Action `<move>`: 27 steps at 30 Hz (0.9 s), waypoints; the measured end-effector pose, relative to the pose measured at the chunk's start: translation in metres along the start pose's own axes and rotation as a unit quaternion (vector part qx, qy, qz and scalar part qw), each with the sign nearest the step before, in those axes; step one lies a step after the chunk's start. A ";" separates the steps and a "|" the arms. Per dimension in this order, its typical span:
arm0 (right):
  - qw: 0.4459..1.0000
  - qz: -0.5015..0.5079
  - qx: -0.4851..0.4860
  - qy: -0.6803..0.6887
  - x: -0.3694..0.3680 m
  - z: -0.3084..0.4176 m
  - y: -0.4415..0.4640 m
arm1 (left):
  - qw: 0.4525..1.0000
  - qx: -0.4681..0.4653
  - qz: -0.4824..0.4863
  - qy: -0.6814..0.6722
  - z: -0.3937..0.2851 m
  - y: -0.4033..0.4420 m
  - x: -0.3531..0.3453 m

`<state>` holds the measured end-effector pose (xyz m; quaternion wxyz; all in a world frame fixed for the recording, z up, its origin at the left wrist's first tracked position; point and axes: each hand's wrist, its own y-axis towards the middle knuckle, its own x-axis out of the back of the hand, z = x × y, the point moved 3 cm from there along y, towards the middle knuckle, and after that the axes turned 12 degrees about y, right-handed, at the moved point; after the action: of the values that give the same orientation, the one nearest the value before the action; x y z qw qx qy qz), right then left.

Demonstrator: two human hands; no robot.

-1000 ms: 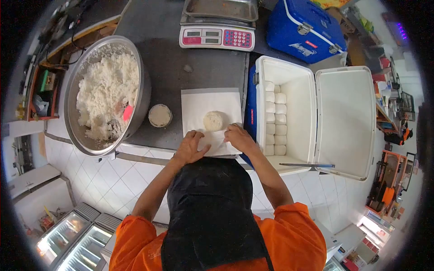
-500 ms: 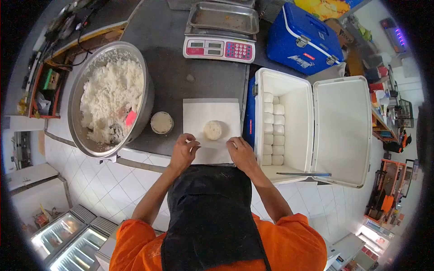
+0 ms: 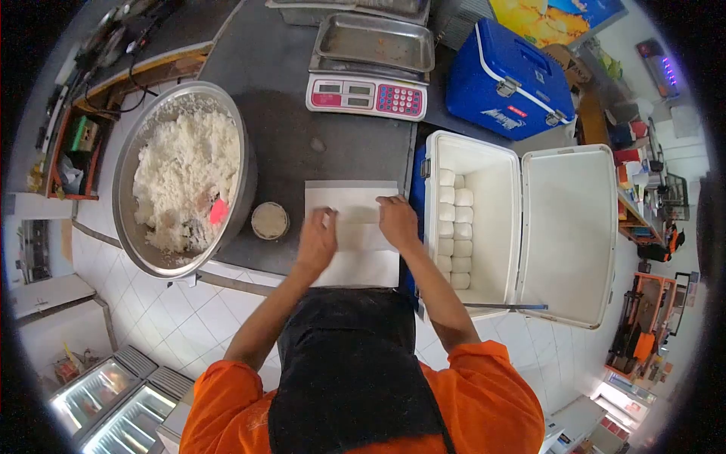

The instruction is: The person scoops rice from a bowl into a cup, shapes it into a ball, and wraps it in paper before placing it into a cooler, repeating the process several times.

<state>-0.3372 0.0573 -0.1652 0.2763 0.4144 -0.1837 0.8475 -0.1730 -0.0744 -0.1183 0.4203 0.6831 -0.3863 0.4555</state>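
A sheet of white paper (image 3: 354, 268) lies on the dark table in front of me. Its near edge is lifted and folded over toward the back, so the round rice mound is hidden beneath. At the left end of the fold, my left hand (image 3: 318, 239) pinches the paper. My right hand (image 3: 398, 222) grips the fold's right end, fingers closed. To the left stands a small round cup of rice (image 3: 270, 221). Beyond it is a large metal pot (image 3: 249, 163) heaped with white rice (image 3: 185, 163), with a pink scoop (image 3: 218, 212) stuck in it.
On my right an open white cooler (image 3: 491, 227) holds several wrapped white packets (image 3: 463, 213); its lid (image 3: 569, 234) is swung outward. A pink-and-white scale (image 3: 367, 97) stands at the back under a metal tray (image 3: 376, 41), beside a closed blue cooler (image 3: 508, 79).
Both hands have moved away from me, drawing the near edge of the paper up and over the rice mound, which is now covered. My view has shifted slightly.
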 end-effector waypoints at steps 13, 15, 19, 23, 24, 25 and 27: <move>0.992 -0.082 0.053 -0.086 -0.008 0.013 0.008 | 0.986 -0.146 0.011 -0.086 -0.040 -0.041 -0.038; 0.991 -0.066 0.062 -0.094 -0.008 0.009 0.010 | 0.987 -0.140 0.014 -0.079 -0.041 -0.042 -0.038; 0.999 0.008 0.050 0.003 0.009 0.005 0.027 | 0.986 -0.150 0.020 -0.074 -0.039 -0.041 -0.042; 0.975 0.133 0.043 0.176 0.000 -0.021 0.059 | 0.986 -0.151 0.016 -0.065 -0.040 -0.042 -0.042; 0.975 0.132 0.043 0.176 -0.001 -0.019 0.069 | 0.986 -0.152 0.016 -0.065 -0.041 -0.042 -0.041; 0.979 0.150 -0.008 0.139 -0.006 -0.017 0.078 | 0.987 -0.147 0.013 -0.064 -0.041 -0.041 -0.040; 0.979 0.166 -0.058 0.102 -0.008 -0.010 0.094 | 0.988 -0.144 0.008 -0.062 -0.041 -0.040 -0.039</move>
<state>-0.3974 -0.0132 -0.1848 0.1723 0.2730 -0.2697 0.9072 -0.1601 -0.0172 -0.1543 0.4854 0.6394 -0.4788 0.3554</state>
